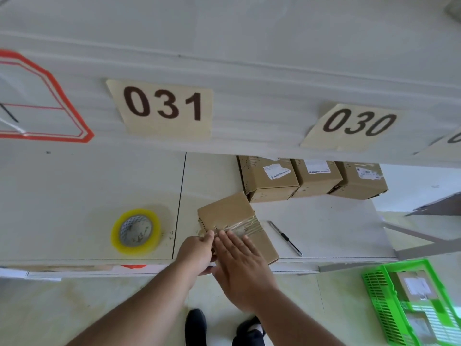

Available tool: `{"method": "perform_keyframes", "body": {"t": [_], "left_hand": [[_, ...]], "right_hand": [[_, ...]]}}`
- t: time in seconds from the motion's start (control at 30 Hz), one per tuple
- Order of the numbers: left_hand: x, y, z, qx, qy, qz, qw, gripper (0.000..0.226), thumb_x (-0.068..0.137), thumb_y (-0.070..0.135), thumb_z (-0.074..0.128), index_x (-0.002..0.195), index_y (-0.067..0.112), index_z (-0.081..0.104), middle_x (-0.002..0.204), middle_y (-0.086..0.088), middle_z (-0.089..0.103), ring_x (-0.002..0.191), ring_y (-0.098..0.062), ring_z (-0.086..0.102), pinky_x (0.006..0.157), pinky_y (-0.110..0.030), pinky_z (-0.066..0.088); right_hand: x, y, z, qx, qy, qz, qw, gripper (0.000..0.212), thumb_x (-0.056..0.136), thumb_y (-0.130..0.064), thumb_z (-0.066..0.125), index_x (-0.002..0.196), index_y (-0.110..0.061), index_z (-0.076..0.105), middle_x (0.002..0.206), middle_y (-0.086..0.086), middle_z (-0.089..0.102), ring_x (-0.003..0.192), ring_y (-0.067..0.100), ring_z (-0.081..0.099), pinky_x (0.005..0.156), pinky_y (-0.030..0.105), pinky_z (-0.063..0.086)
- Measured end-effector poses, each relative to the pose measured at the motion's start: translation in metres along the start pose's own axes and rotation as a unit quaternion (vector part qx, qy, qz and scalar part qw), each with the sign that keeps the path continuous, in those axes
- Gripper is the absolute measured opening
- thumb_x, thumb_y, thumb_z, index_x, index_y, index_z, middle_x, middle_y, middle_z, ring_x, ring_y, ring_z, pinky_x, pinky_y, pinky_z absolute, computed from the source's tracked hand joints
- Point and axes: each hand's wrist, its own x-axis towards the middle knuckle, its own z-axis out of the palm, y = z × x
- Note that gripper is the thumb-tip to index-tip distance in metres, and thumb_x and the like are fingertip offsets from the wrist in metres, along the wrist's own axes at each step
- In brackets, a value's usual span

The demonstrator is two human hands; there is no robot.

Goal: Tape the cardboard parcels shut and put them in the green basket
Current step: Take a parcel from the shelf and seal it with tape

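A cardboard parcel (229, 216) lies on the white table (74, 191) near its front edge, with a strip of clear tape (247, 227) across its top. My right hand (239, 260) lies flat on the near half of the parcel, fingers straight, pressing at the tape. My left hand (197, 253) holds the parcel's left near corner, fingers curled at the tape end. A yellow-tinted tape roll (136, 231) lies flat to the left. Three more cardboard parcels (311, 178) stand in a row behind. The green basket (379, 295) sits on the floor at lower right with parcels (414, 288) inside.
A black and silver cutter knife (285, 238) lies on the table just right of the parcel. A white board with labels 031 (162, 106) and 030 (359, 124) rises behind the table. My feet (197, 325) stand on the floor below the table edge.
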Motion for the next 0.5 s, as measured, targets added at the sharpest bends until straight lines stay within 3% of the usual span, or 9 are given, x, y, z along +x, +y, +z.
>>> {"method": "perform_keyframes", "body": {"t": [0.1,0.17,0.27,0.33,0.43,0.5], "left_hand": [[-0.001,0.001,0.002,0.011,0.008,0.007,1.0,0.045,0.105,0.048,0.049,0.102,0.01,0.073,0.096,-0.011,0.077,0.087,-0.03,0.075,0.07,-0.046,0.066],[-0.001,0.001,0.002,0.02,0.01,0.019,1.0,0.043,0.106,0.047,0.047,0.102,0.011,0.071,0.098,-0.009,0.075,0.087,-0.025,0.076,0.071,-0.045,0.066],[0.0,0.0,0.002,0.023,0.005,0.022,0.999,0.043,0.107,0.046,0.046,0.102,0.012,0.07,0.097,-0.007,0.077,0.087,-0.019,0.076,0.074,-0.043,0.066],[0.002,0.0,0.002,0.03,-0.001,0.019,0.999,0.046,0.106,0.049,0.045,0.103,0.012,0.071,0.099,-0.007,0.077,0.091,-0.021,0.075,0.073,-0.042,0.066],[0.003,0.0,0.003,0.031,0.001,0.017,0.999,0.047,0.106,0.05,0.045,0.105,0.011,0.07,0.102,-0.009,0.075,0.093,-0.025,0.074,0.072,-0.042,0.066],[0.002,0.001,0.004,0.028,0.003,0.013,1.0,0.046,0.106,0.049,0.045,0.107,0.011,0.069,0.104,-0.009,0.074,0.094,-0.025,0.073,0.073,-0.043,0.066]], "right_hand": [[0.008,0.005,-0.001,0.002,-0.021,0.062,0.998,0.071,0.108,-0.061,0.019,0.157,-0.017,0.046,0.165,-0.001,0.04,0.157,0.017,0.026,0.122,0.045,0.015],[0.011,0.008,-0.004,0.01,-0.011,0.114,0.993,0.078,0.106,-0.066,0.019,0.159,-0.013,0.042,0.168,0.002,0.033,0.158,0.018,0.021,0.123,0.044,0.011],[0.016,0.017,-0.013,0.042,-0.035,0.183,0.982,0.087,0.101,-0.071,0.009,0.166,-0.014,0.004,0.173,0.0,-0.01,0.16,0.015,-0.014,0.128,0.04,-0.007],[0.022,0.021,-0.019,0.052,-0.044,0.227,0.972,0.087,0.101,-0.072,0.006,0.165,-0.015,-0.011,0.171,0.0,-0.022,0.158,0.017,-0.022,0.13,0.041,-0.009],[0.033,0.02,-0.022,0.072,-0.052,0.266,0.96,0.086,0.104,-0.068,0.011,0.165,-0.012,-0.011,0.173,0.005,-0.018,0.161,0.022,-0.012,0.131,0.039,-0.001],[0.037,0.019,-0.024,0.087,-0.048,0.283,0.954,0.083,0.106,-0.063,0.015,0.166,-0.01,-0.006,0.175,0.007,-0.006,0.161,0.025,0.004,0.129,0.039,0.012]]}}
